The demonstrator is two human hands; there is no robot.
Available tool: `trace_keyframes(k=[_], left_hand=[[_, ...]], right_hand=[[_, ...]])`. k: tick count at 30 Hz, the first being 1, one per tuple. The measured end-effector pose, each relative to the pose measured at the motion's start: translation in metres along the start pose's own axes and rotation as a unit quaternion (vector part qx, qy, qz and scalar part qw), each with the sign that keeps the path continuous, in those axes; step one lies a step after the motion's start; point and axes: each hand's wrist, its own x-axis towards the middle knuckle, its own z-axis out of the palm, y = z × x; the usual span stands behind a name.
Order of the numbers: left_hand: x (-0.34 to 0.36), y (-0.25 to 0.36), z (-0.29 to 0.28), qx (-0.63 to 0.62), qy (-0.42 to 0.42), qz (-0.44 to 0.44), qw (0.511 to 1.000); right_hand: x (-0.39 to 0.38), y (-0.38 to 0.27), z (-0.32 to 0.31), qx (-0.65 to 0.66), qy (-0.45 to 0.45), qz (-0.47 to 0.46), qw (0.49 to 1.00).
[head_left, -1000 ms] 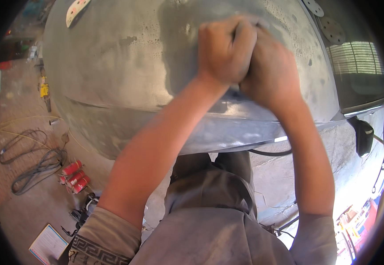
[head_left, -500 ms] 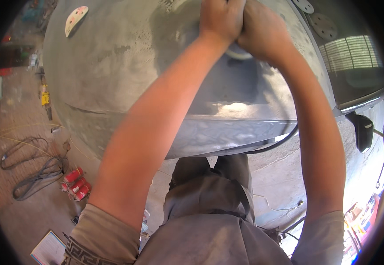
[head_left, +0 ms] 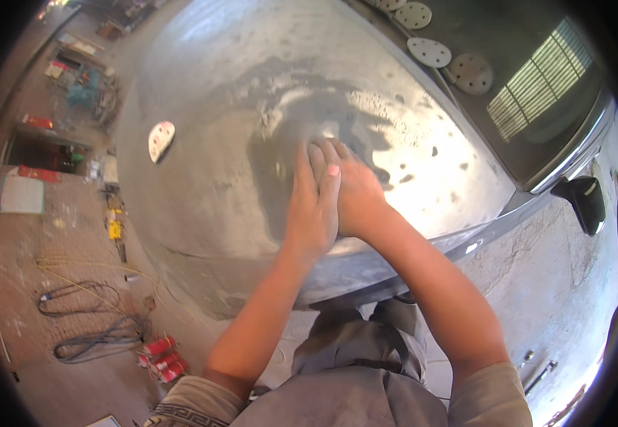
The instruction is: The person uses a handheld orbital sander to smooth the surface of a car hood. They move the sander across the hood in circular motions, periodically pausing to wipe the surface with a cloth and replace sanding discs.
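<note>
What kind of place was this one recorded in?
Probably a car body repair shop: the car hood looks dull and patchy, as if sanded, perforated discs resembling sanding discs lie by the windshield, and coiled cable lies on the floor.

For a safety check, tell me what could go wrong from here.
The left hand and right hand press close together on the hood; uneven pressure might mark its patchy surface. The pale perforated piece lying loose there could slide off. The round discs along the windshield might also slip if bumped.
</note>
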Motion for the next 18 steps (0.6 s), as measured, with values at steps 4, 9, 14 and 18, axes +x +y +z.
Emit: trace_keyframes(k=[4, 9, 14, 18], left_hand=[[0.04, 0.023, -0.012, -0.011, -0.069, -0.062, 0.996], [0.112, 0.021, -0.008, 0.013, -0.142, -0.023, 0.989], [0.138, 0.033, 0.008, 0.013, -0.2, -0.092, 0.975], [0.135, 0.012, 0.002, 0.024, -0.22, -0.056, 0.973]], right_hand=[[0.037, 0.016, 0.025, -0.081, 0.024, -0.032, 0.996], [0.08, 0.04, 0.006, -0.044, -0.027, 0.019, 0.999], [0.085, 0.059, -0.004, 0.043, -0.06, 0.067, 0.995], [0.069, 0.048, 0.021, 0.089, 0.038, 0.08, 0.992]])
